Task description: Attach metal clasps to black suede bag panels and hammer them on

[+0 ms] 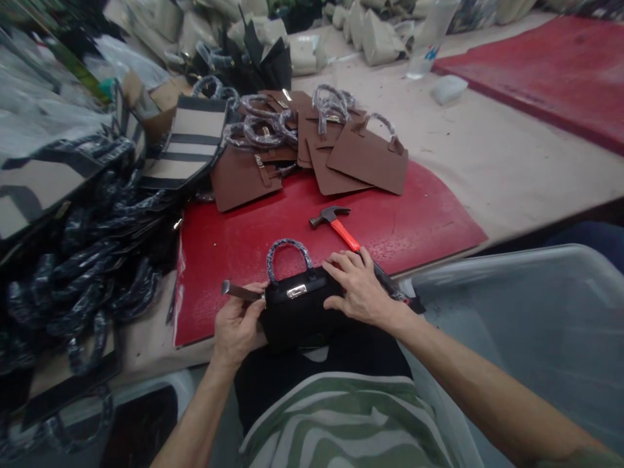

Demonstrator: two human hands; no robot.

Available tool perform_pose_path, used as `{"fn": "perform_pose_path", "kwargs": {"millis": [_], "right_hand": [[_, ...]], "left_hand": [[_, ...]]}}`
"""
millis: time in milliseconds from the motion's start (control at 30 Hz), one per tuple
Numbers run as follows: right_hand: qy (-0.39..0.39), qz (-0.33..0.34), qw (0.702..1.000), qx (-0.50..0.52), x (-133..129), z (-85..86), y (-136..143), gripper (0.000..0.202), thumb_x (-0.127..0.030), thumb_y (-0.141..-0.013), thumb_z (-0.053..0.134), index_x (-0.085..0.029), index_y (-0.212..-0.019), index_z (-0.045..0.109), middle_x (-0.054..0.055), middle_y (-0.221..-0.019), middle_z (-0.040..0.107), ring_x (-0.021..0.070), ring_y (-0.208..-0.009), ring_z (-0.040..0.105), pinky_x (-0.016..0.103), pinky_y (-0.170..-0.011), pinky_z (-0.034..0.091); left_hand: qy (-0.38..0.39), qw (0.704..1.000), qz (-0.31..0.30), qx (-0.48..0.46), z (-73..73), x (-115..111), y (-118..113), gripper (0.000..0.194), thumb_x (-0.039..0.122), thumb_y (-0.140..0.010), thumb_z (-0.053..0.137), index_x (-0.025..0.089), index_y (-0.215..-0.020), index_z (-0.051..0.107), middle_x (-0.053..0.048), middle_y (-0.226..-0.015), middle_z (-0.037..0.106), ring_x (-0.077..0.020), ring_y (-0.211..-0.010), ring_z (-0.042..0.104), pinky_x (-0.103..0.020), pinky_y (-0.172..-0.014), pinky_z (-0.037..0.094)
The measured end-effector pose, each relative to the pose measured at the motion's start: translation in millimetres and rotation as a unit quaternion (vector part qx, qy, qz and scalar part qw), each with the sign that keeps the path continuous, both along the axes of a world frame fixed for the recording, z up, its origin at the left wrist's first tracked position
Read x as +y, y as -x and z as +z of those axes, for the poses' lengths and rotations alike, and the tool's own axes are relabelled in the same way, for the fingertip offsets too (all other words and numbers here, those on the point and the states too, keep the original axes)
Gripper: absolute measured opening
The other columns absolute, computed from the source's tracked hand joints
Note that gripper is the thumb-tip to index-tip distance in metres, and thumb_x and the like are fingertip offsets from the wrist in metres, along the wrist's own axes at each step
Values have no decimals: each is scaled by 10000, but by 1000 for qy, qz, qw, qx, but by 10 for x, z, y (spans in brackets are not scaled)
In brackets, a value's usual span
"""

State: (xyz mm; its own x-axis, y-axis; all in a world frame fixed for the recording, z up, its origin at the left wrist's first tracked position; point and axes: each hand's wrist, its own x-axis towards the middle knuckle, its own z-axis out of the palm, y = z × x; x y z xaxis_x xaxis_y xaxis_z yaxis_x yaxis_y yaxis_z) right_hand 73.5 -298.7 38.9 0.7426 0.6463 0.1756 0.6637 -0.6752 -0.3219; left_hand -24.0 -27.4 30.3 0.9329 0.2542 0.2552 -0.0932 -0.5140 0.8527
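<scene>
A small black handbag (302, 315) with a silvery clasp plate (296, 291) rests at the table's front edge, by my lap. Its looped handle (288, 242), wrapped in clear film, stands up. My left hand (238, 322) pinches a flat brownish strip (241, 291) with a shiny squared end, right against the bag's left upper corner; its exact kind is unclear. Over the bag's upper right side, my right hand (358, 286) grips it, thumb in front and fingers spread along the top. Just behind that hand lies a claw hammer (341, 227) with an orange and black handle.
A red board (214, 260) lies under the work. Brown bag panels (370, 162) with wrapped handles are piled behind it. Black wrapped handles and panels (92, 260) heap up at left. A grey plastic bin (526, 312) stands at right. Farther back is a clear bottle (431, 42).
</scene>
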Motion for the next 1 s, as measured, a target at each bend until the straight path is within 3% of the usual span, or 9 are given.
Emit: {"fn": "perform_pose_path", "kwargs": {"millis": [133,267,433,500,600,733,867,1000], "right_hand": [[8,-3,1000,7,18,26,9,698,-529,-788,782,-178,-1351,566,131,-1361,542,338,-1270,418,583,-1166,157],[21,8,1000,11,24,82,-7,695,-511,-814,760,-170,-1379,543,143,-1391,522,355,-1283,402,600,-1156,158],[12,36,999,26,14,71,-50,682,-466,-811,767,-181,-1385,535,124,-1420,512,369,-1317,373,641,-1147,123],[4,35,999,26,11,50,-57,680,-469,-802,771,-187,-1378,545,118,-1420,514,370,-1322,373,640,-1151,113],[-3,31,999,26,9,29,-52,691,-491,-788,777,-201,-1375,555,113,-1420,516,371,-1324,377,630,-1153,122],[1,24,999,25,19,21,-47,717,-508,-775,783,-210,-1384,551,118,-1427,508,370,-1321,383,632,-1150,138],[-6,16,1000,21,29,-10,-55,703,-507,-773,791,-213,-1371,566,114,-1415,521,365,-1317,390,631,-1154,143],[-24,14,999,21,25,-36,-49,687,-517,-761,803,-224,-1344,587,106,-1401,537,362,-1319,396,638,-1164,123]], "left_hand": [[-4,1000,14,-5,66,-2,-35,174,277,-891,627,185,-1025,688,-71,-1101,743,-216,-1069,693,-376,-992,544],[-40,999,14,11,34,5,-72,194,312,-867,642,177,-993,701,-78,-1048,749,-236,-1023,707,-401,-962,565],[105,991,76,27,-75,99,15,262,369,-893,645,161,-1051,662,-94,-1069,739,-236,-973,730,-408,-901,606],[125,988,89,12,-67,89,65,268,372,-883,670,156,-1042,656,-100,-1093,731,-239,-984,727,-417,-919,602],[113,988,94,-41,37,-92,56,210,333,-887,678,166,-1014,670,-83,-1080,735,-226,-1006,720,-415,-968,579],[99,992,10,-81,165,-552,-170,160,282,-889,674,172,-1005,680,-81,-1081,739,-214,-1032,710,-389,-965,577],[87,991,-49,-85,51,-832,-423,165,280,-884,668,169,-1005,682,-101,-1096,739,-218,-1036,709,-369,-918,594],[83,993,-44,-69,-116,-798,-476,173,286,-887,662,169,-1011,686,-98,-1085,739,-222,-1025,711,-377,-920,590]]}}
